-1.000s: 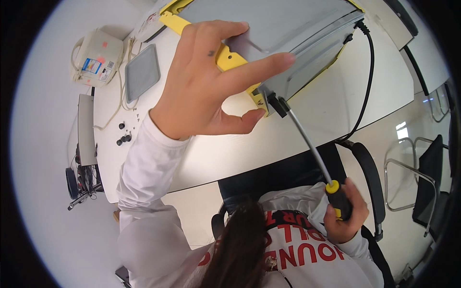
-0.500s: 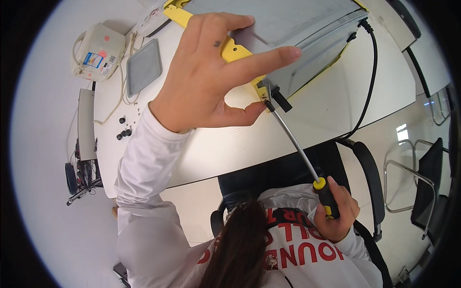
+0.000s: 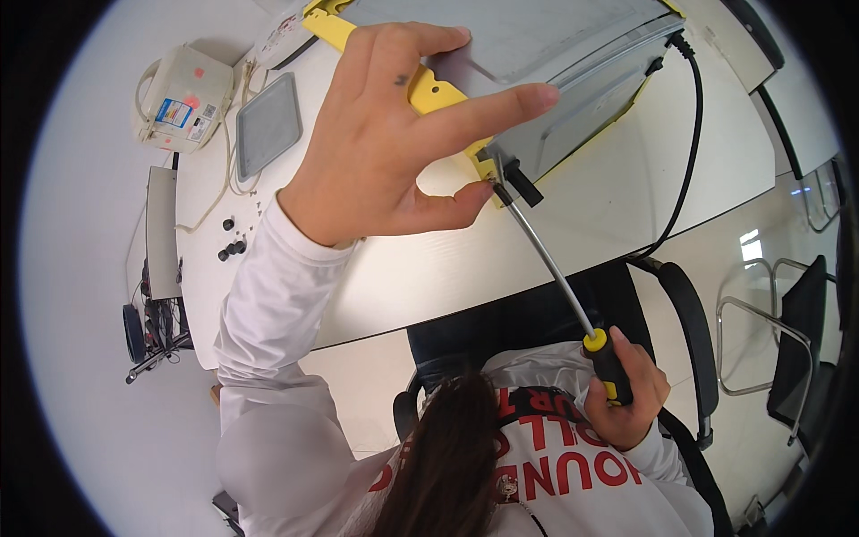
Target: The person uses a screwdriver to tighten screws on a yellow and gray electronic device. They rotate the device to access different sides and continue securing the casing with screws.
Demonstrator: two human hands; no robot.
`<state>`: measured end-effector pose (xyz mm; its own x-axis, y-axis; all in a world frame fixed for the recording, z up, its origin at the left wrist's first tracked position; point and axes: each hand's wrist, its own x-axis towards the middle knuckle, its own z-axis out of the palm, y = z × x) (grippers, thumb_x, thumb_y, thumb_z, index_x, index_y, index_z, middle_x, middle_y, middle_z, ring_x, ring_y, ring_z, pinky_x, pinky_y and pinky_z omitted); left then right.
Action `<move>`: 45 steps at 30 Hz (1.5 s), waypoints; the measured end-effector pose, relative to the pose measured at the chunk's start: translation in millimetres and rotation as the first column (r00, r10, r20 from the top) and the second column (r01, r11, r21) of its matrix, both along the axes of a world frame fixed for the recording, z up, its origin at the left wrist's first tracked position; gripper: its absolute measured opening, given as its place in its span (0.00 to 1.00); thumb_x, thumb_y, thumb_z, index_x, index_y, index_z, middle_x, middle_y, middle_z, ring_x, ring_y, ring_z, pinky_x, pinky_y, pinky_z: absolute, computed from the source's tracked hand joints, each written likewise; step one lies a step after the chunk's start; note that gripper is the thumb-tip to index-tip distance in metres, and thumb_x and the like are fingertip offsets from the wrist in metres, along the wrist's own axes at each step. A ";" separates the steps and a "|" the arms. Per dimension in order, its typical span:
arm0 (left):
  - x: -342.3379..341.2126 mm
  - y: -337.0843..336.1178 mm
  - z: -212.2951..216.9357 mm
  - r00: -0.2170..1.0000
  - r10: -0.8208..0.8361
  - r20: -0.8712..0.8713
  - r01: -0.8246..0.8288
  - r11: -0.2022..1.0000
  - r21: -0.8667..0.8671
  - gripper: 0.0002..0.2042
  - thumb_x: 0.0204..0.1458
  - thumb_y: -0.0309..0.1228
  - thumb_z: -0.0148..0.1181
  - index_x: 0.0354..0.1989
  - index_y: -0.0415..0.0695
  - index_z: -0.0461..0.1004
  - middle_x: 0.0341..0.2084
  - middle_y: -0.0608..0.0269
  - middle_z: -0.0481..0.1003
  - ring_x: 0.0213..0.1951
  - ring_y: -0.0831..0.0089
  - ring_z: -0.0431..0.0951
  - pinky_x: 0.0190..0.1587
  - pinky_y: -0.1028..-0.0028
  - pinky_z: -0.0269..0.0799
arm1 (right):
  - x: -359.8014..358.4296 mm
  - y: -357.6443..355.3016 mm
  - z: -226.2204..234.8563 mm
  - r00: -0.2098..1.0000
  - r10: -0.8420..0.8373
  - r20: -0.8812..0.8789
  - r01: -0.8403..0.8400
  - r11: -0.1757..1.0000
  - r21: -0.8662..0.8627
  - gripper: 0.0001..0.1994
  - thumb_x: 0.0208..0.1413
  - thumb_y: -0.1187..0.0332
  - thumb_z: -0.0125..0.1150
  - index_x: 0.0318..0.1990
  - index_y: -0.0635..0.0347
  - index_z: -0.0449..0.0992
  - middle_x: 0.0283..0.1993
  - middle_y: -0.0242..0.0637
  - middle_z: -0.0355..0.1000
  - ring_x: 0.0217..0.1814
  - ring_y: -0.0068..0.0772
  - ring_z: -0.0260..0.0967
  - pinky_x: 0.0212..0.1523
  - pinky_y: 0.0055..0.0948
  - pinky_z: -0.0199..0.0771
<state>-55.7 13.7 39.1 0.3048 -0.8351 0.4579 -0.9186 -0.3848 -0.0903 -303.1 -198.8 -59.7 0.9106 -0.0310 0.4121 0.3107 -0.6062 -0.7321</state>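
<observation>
My left hand (image 3: pixel 385 152) lies spread over the near corner of a flat grey device (image 3: pixel 573 54) with a yellow frame (image 3: pixel 333 29) on the white table (image 3: pixel 429 268). The index finger stretches across the grey panel, and the thumb tip touches the corner. My right hand (image 3: pixel 626 403) is down by my chest, closed on the black and yellow handle of a long screwdriver (image 3: pixel 550 264). The shaft slants up and to the left. Its tip meets the device's corner right beside my left thumb.
A black cable (image 3: pixel 689 161) runs from the device over the table's edge. At the left are a grey tray (image 3: pixel 267 125), a white box with cords (image 3: pixel 179 98) and small black knobs (image 3: pixel 231 246). A black chair arm (image 3: pixel 689 304) and metal chair frames (image 3: pixel 761 340) stand to my right.
The screwdriver handle and my right hand have shifted slightly left, the tip staying at the corner. My left hand's fingers have spread a little wider over the device.
</observation>
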 end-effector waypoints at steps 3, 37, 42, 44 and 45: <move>-0.3 0.3 0.3 1.000 -0.004 0.000 0.004 1.000 0.001 0.33 0.22 0.35 0.66 0.49 0.56 0.79 0.53 0.49 0.62 0.52 0.54 0.58 0.54 0.65 0.62 | -0.4 0.4 0.1 1.000 -0.005 -0.004 0.005 1.000 0.002 0.28 0.36 0.78 0.63 0.53 0.72 0.70 0.34 0.51 0.75 0.28 0.41 0.77 0.27 0.28 0.80; 2.5 1.5 -1.1 0.993 -0.120 0.020 0.121 0.988 -0.094 0.34 0.34 0.34 0.75 0.56 0.64 0.72 0.48 0.54 0.64 0.45 0.58 0.65 0.48 0.66 0.66 | -28.0 37.8 85.9 0.909 -0.182 -0.376 0.213 0.976 0.042 0.18 0.58 0.75 0.51 0.56 0.67 0.65 0.35 0.49 0.67 0.28 0.38 0.67 0.30 0.28 0.67; 4.3 1.0 -2.4 0.992 -0.119 0.048 0.123 0.988 -0.098 0.35 0.32 0.36 0.75 0.56 0.65 0.72 0.47 0.57 0.65 0.44 0.60 0.65 0.46 0.67 0.66 | -18.4 41.7 93.2 0.964 -0.218 -0.151 0.191 0.965 -0.179 0.24 0.47 0.78 0.63 0.54 0.65 0.66 0.39 0.49 0.66 0.35 0.44 0.71 0.35 0.31 0.73; 5.2 1.2 -3.5 0.991 -0.120 0.054 0.124 0.987 -0.099 0.35 0.31 0.37 0.75 0.56 0.65 0.72 0.47 0.58 0.65 0.44 0.60 0.65 0.46 0.68 0.66 | -18.8 42.5 93.7 0.959 -0.254 -0.129 0.223 0.951 -0.215 0.25 0.44 0.79 0.67 0.52 0.65 0.67 0.40 0.49 0.66 0.38 0.46 0.71 0.36 0.31 0.74; 5.7 1.3 -4.3 0.991 -0.121 0.052 0.126 0.987 -0.103 0.35 0.31 0.38 0.75 0.56 0.65 0.72 0.47 0.58 0.65 0.44 0.60 0.65 0.46 0.68 0.66 | -20.3 39.1 90.6 0.956 -0.269 -0.118 0.237 0.944 -0.228 0.25 0.43 0.79 0.68 0.51 0.65 0.67 0.40 0.49 0.66 0.38 0.46 0.71 0.36 0.31 0.74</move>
<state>-50.0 15.0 34.8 0.1789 -0.8110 0.5570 -0.9555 -0.2782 -0.0981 -323.4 -159.7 30.9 0.9344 -0.1958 0.2978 0.0268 -0.7947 -0.6064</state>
